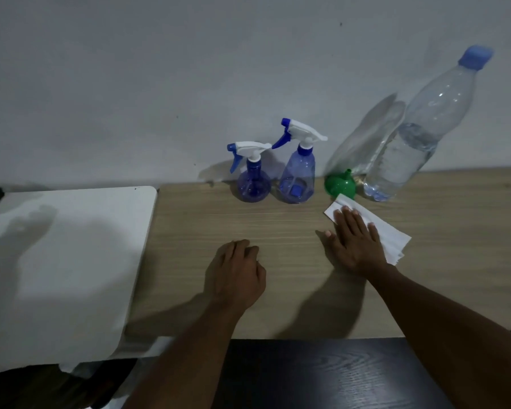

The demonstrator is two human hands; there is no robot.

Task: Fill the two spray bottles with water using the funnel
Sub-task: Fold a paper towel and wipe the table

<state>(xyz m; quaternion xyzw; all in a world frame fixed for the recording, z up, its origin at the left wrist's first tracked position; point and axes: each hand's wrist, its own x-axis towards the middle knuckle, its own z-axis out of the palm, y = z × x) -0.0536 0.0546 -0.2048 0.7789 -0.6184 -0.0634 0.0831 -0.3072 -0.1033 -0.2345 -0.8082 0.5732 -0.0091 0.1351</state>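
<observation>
Head cam is the only view here, so here's what I'd watch for.

Your left hand [236,273] rests on the wooden table [207,225] with the fingers loosely curled and nothing in it. Your right hand [357,240] lies flat, fingers straight, pressing on a white paper towel [393,240]. So neither hand has hold of any task item.

The short spray bottle [253,180] and the tall spray bottle [298,172] stand side by side against the wall, both with their trigger heads on. The green funnel [340,185] sits wide end down just right of the tall one, and the water bottle [410,137] is right beside that, capped and partly full.

Everything's packed tight back there. Reach for the funnel carelessly and you'll likely bump the tall spray bottle or the water bottle. The spray bottles look close to empty, so they'd probably tip easily, especially with a funnel perched on top. Steady the bottle while pouring, and go slow or the funnel could overflow. The towel almost touches the funnel, so dragging it could shove the funnel along.
</observation>
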